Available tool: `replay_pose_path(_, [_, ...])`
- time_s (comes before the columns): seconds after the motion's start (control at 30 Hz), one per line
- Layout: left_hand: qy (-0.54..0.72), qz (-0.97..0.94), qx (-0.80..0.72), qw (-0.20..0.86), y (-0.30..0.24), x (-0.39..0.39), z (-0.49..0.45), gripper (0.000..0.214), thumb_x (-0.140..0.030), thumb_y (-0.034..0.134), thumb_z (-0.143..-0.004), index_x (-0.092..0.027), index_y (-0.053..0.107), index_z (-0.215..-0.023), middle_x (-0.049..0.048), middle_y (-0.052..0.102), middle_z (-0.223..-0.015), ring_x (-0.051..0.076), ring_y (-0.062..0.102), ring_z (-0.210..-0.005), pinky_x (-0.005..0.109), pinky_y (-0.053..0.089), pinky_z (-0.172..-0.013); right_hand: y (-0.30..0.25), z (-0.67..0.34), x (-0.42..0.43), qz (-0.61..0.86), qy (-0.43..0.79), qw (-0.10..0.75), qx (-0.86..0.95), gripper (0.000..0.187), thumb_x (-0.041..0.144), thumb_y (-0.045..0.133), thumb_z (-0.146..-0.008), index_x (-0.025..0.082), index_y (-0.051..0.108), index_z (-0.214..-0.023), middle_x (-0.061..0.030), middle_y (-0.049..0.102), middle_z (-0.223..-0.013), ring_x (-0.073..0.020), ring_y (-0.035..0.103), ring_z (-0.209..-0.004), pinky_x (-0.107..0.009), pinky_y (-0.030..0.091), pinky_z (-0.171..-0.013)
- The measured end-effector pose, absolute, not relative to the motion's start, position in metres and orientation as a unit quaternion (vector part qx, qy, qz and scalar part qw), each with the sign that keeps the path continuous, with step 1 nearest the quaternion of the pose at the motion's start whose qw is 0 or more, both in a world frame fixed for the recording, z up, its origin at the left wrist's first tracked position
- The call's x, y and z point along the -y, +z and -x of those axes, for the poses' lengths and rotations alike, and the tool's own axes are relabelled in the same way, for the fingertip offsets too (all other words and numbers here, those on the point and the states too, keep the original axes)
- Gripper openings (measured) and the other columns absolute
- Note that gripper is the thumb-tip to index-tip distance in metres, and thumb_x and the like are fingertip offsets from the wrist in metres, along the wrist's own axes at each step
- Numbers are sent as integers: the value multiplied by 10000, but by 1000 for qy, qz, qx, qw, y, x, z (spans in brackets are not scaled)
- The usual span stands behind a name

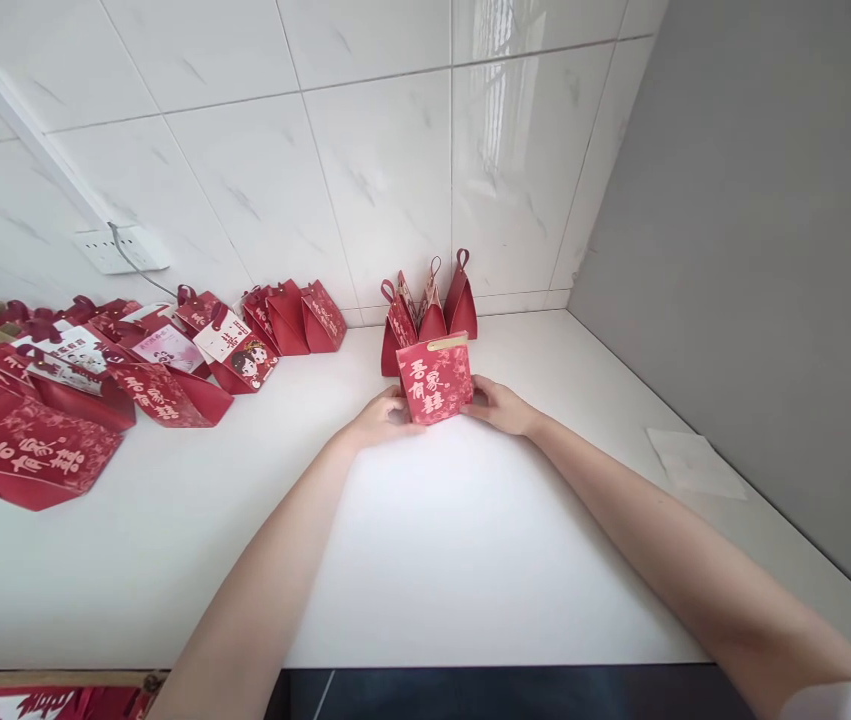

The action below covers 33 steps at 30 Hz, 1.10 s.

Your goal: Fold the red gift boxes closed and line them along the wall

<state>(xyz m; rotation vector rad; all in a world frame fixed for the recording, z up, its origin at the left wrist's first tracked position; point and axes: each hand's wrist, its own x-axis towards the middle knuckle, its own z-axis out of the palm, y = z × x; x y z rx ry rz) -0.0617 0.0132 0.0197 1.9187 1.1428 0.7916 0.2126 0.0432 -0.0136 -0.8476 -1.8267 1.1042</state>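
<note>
A small red gift bag (436, 380) with gold characters and a gold handle stands upright on the white table (425, 540), far from me. My left hand (380, 418) grips its left side, fingers curled against it. My right hand (498, 405) presses its right side, fingers closed on the edge. Right behind the bag stand three red pointed gift boxes (431, 312) with loop handles, close to the tiled wall.
A heap of red gift bags and boxes (95, 380) lies along the left of the table. A wall socket (121, 248) with a cable sits above it. A white paper sheet (695, 462) lies at the right, beside a grey wall.
</note>
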Motion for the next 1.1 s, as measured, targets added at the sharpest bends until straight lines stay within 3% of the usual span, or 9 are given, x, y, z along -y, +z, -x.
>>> replay_pose_path(0.1, [337,-708,-454,424,19,-11,67,678,-720,399,-842,-191,452,-421,63,575,-539,168,579,-592,345,488,-738,-21,-214,-45,422,399,468,666,486,431,550,-850,237,477,-1290,-115,488,-1426,-268,536,-1236,-472,442,-1021])
replay_pose_path(0.17, [348,-703,-451,425,17,-11,68,687,-696,275,-893,-195,423,-447,49,543,-481,155,554,-544,337,474,-719,-22,-214,-47,461,378,490,636,495,446,473,-882,250,411,-1332,-119,413,-1487,-269,530,-1242,-474,457,-994])
replay_pose_path(0.3, [394,-715,-458,353,13,-10,58,503,-618,619,-773,-162,606,-984,103,683,-1062,231,635,-990,362,467,-881,-18,-212,-46,456,378,478,649,397,445,413,-910,240,498,-1239,-83,560,-1367,-228,621,-1097,-411,493,-942])
replay_pose_path(0.37, [403,-729,-450,321,12,-8,49,752,-509,777,-666,-198,475,-1280,129,551,-1353,276,545,-1215,403,436,-993,-15,-209,-43,433,380,458,677,354,395,451,-894,234,539,-1197,-67,620,-1296,-222,643,-1038,-386,506,-904])
replay_pose_path(0.43, [381,-743,-437,334,13,-5,42,880,-445,813,-646,-215,388,-1381,135,496,-1423,297,503,-1281,433,411,-1053,-11,-207,-39,413,376,434,707,329,316,518,-844,238,584,-1157,-51,671,-1215,-235,649,-1008,-383,499,-891])
replay_pose_path(0.57, [347,-727,-457,377,13,-4,39,746,-443,787,-693,-223,444,-1318,109,588,-1330,287,555,-1238,442,434,-1053,-6,-206,-35,395,365,399,742,265,242,530,-813,241,646,-1051,-37,712,-1117,-255,645,-993,-395,468,-906])
replay_pose_path(0.7, [436,-644,-474,413,11,-9,44,659,-466,773,-707,-221,386,-1181,116,641,-1220,241,645,-1107,403,523,-930,-4,-208,-34,406,366,402,735,214,365,486,-899,241,591,-1038,-41,718,-1079,-242,650,-974,-411,460,-916])
replay_pose_path(0.87, [507,-616,-511,320,14,-9,49,511,-501,724,-743,-216,403,-1021,63,687,-1043,190,690,-902,308,546,-765,-1,-204,-24,349,413,433,722,307,532,438,-947,239,514,-994,-71,667,-1199,-227,622,-1096,-418,439,-984])
replay_pose_path(1.1, [348,-711,-465,397,17,-7,54,579,-448,813,-636,-162,641,-1109,97,681,-1177,265,628,-1086,391,497,-957,0,-200,-24,297,491,364,734,428,565,560,-889,211,634,-1118,-74,642,-1233,-261,587,-1143,-417,423,-1050])
